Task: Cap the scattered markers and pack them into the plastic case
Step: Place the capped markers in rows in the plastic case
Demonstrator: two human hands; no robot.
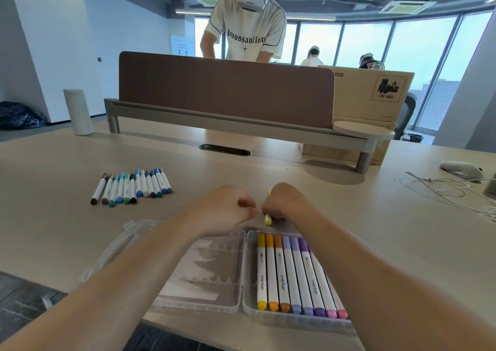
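The markers in the case (292, 275) are white with caps that go yellow, orange, purple and pink, and the case (198, 306) is see-through. At 12 o'clock from it, the yellow marker (268, 220) is bright yellow. At 10 o'clock, the row of markers (131, 187) is white with brown, green and blue caps, on a pale tan table (375, 203).

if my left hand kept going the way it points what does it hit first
Most likely the right hand gripping the yellow marker; the left hand is almost touching it.
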